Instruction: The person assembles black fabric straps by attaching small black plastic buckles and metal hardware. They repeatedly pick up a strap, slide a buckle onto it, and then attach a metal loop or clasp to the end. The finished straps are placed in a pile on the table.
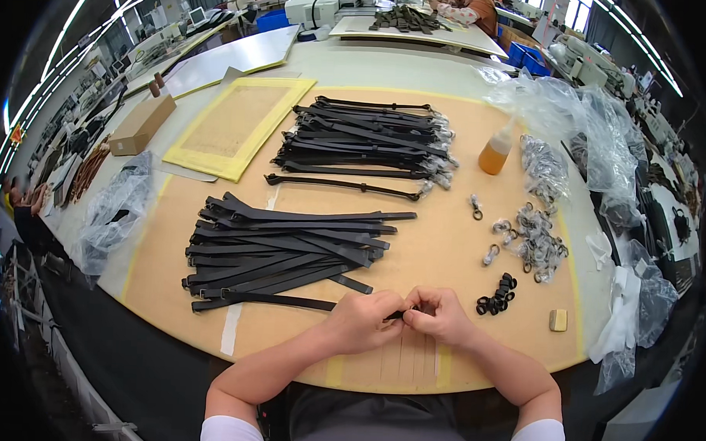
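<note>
Lying crumpled at the left edge of the table, a clear plastic bag, with a brown box just behind. Farther right, a flat board with yellow edges. Then, nearer, a loose pile of black straps, fanned and crossing, with buckles at some of the left ends.

Along the near side of that pile, one strap, running right to the left hand; apparently the same one showing as a short dark end between the hands. By the look of it, light and thin, bendy across the flat face yet springy, perhaps a little slippery, hardly fragile. Best held close to the end, thumb on one flat face, fingertip on the other, with the long tail resting on the table.

Farther back, a bundle of black straps with clear-wrapped pieces at the right ends.

Left hand: curled nearly closed, pinching the strap near its end. Right hand: also curled, thumb and forefinger together on the same dark end. Cannot tell about anything smaller hidden between the fingertips.

Rightward, a bottle of amber liquid, a small heap of black rings, wrapped clasps, a pale block and loose plastic sheeting.
</note>
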